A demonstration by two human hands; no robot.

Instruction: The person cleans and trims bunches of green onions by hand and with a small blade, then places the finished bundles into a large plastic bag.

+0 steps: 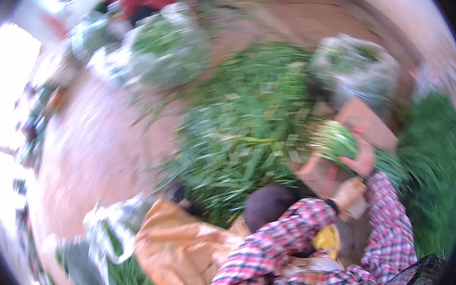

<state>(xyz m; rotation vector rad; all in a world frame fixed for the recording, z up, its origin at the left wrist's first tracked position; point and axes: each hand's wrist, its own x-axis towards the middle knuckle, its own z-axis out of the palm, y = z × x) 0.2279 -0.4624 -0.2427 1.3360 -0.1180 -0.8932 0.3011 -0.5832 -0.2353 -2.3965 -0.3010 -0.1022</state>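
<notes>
Green, long-leaved stalks gathered into a tight bunch [336, 140] sit at the right of centre, gripped in my right hand [361, 160], whose fingers are wrapped closed around the stems just below the cut ends. My right forearm, in a red, white and blue checked cotton sleeve [387, 221], rises steeply from the lower edge and bends slightly inward at the wrist. My left hand [350, 194] lies just below the right one, its forearm crossing from the lower centre in the same checked cloth; motion blur hides the fingers, so I cannot tell whether it is open or closed, though it appears to touch the lower stems. Both hands hover over flat brown cardboard pieces [368, 123] on the ground. To their left spreads a broad loose heap of green leaves [243, 130]. Clear plastic bags stuffed with greens [164, 48] stand behind it. An orange-brown crumpled sack [180, 248] lies at lower left
</notes>
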